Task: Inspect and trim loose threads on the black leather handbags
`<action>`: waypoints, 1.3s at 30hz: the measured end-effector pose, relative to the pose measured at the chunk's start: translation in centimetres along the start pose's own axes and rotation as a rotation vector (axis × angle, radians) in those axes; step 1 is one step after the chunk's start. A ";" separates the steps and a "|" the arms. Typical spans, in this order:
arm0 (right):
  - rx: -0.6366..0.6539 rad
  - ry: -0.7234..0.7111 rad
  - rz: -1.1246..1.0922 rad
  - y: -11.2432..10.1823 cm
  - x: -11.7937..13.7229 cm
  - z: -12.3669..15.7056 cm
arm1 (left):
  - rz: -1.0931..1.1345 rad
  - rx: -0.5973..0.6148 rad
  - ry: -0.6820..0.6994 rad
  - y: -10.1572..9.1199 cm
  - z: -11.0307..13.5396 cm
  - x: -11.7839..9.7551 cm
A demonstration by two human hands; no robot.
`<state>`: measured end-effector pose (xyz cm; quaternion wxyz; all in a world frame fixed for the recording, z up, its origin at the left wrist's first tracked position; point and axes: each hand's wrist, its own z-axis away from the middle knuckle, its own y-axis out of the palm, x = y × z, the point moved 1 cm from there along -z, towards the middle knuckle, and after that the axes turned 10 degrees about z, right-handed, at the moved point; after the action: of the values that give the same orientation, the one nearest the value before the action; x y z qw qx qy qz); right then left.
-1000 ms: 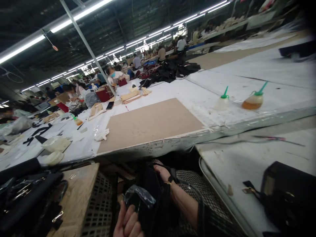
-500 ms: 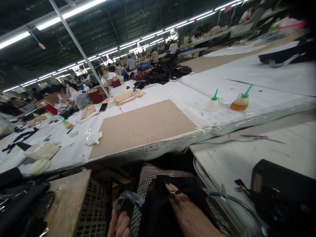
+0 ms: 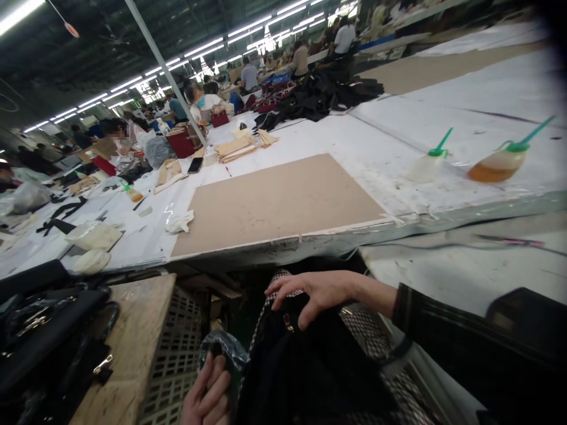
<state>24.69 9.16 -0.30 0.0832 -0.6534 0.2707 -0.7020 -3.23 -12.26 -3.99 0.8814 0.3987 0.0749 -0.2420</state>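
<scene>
A black bag (image 3: 310, 360) lies on my lap over a checked cloth (image 3: 370, 330). My left hand (image 3: 207, 389) is closed around a strap wrapped in clear plastic (image 3: 225, 345), at the bag's left side. Above the bag's upper part is my right hand (image 3: 321, 295), fingers apart and bent downward, holding nothing that I can see. Close to its thumb sits a small gold-coloured metal fitting (image 3: 288, 322) on the bag. A dark sleeve covers the right forearm. Much of the bag's detail is lost in its black surface.
Black bags (image 3: 39, 330) lie on a wooden board (image 3: 133, 319) at left, beside a plastic crate (image 3: 175, 330). Ahead, the white table (image 3: 336, 133) carries brown board (image 3: 279, 200) and two green-tipped bottles (image 3: 500, 162). A dark bag (image 3: 522, 313) stands at right. People work farther back.
My right hand has lifted from lying flat on the bag to a raised, bent-finger pose farther forward. My left hand keeps its hold on the strap. The view has tilted down and turned left.
</scene>
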 end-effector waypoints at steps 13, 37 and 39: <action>0.151 -0.090 -0.001 -1.5 0.4 -1.9 | 0.247 0.344 -0.176 -2.8 -1.7 1.0; -0.157 0.026 0.019 6.2 -0.3 -4.6 | -1.803 0.354 1.036 10.1 4.3 -2.2; -0.186 0.045 0.020 6.3 0.2 -3.9 | -1.946 0.321 1.040 11.4 4.3 -2.2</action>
<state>19.37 4.86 -3.19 0.0229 -0.6396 0.3428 -0.6876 0.12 -8.19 7.20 0.1157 0.3322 0.6833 -0.6398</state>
